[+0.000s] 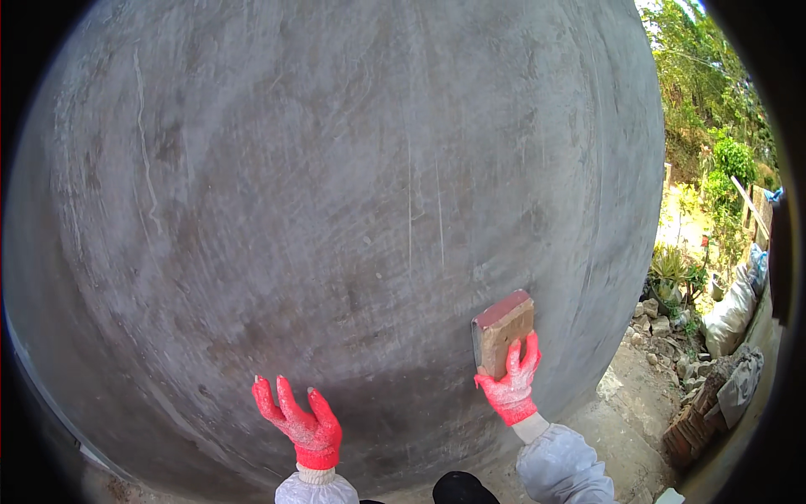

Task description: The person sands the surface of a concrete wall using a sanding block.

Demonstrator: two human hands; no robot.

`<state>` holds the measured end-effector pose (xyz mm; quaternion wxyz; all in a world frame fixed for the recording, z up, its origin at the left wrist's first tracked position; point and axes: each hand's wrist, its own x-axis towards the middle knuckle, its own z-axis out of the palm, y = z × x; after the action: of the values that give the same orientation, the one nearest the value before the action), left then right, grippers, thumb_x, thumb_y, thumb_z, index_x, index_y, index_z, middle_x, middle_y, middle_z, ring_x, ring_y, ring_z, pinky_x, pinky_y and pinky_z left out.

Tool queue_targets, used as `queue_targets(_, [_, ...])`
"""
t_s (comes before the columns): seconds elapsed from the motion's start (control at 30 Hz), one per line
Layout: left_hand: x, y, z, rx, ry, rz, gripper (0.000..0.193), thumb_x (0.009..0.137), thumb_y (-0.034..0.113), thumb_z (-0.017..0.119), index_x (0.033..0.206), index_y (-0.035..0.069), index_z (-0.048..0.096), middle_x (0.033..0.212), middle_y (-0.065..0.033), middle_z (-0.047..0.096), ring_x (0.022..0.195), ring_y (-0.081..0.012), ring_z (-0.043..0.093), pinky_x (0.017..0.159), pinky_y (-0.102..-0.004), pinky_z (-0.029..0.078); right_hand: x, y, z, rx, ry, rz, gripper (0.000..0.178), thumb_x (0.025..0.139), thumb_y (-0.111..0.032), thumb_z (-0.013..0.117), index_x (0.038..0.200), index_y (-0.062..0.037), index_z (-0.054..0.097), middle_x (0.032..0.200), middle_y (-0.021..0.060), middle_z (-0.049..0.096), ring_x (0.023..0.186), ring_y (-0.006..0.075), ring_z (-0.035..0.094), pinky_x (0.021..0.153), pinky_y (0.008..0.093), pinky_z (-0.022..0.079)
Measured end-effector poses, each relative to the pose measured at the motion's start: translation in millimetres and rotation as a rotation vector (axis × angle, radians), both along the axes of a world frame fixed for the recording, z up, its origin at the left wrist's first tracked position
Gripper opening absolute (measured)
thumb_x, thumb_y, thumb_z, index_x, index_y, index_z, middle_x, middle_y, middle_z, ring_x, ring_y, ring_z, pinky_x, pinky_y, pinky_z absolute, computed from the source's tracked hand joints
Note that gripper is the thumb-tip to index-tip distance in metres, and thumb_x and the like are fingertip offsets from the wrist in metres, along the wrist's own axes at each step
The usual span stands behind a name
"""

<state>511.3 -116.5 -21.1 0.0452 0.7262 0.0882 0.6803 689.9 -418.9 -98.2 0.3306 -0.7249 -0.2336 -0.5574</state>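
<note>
A grey plastered wall [336, 185] fills most of the head view, with pale streaks and darker patches on it. My right hand [512, 388], in a dusty red-and-white work glove, grips a sanding block [506, 329] against the wall at lower right. The block is brown, with a reddish edge and a thin dark sheet along its wall side. At lower left, my left hand [304, 422] wears a matching glove, its fingertips bare. Its fingers are spread and hold nothing, close to the wall; whether they touch it cannot be made out.
Rubble stones [663, 323] lie on the ground past the wall's right edge. Beyond them are a white sack [729, 317], stacked bricks or tiles [698, 428] and green plants [730, 160]. A dark shoe or knee [463, 489] shows at the bottom edge.
</note>
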Motion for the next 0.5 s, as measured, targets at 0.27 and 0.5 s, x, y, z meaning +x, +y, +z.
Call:
queue_targets(0.27, [-45, -11, 10, -0.095, -0.032, -0.055, 0.060, 0.085, -0.004, 0.058, 0.142, -0.006, 0.039, 0.154, -0.0291, 0.024, 0.142, -0.0453, 0.027, 0.114, -0.0535, 0.026, 39, -14, 259, 0.435, -0.023, -0.229, 0.095, 0.074, -0.029, 0.084, 0.155, -0.0177, 0.036, 0.157, 0.0158, 0.033, 0.136, 0.0412, 0.040, 0.109, 0.0500, 0.036])
queue_targets(0.5, [-65, -29, -2, -0.143, -0.015, -0.207, 0.062, 0.081, -0.005, 0.058, 0.140, -0.005, 0.041, 0.152, -0.0292, 0.027, 0.140, -0.0469, 0.031, 0.112, -0.0547, 0.030, -25, 40, -18, -0.177, -0.120, 0.080, 0.120, 0.050, -0.034, 0.094, 0.152, -0.0222, 0.032, 0.151, 0.0228, 0.030, 0.123, 0.0499, 0.042, 0.099, 0.0601, 0.039])
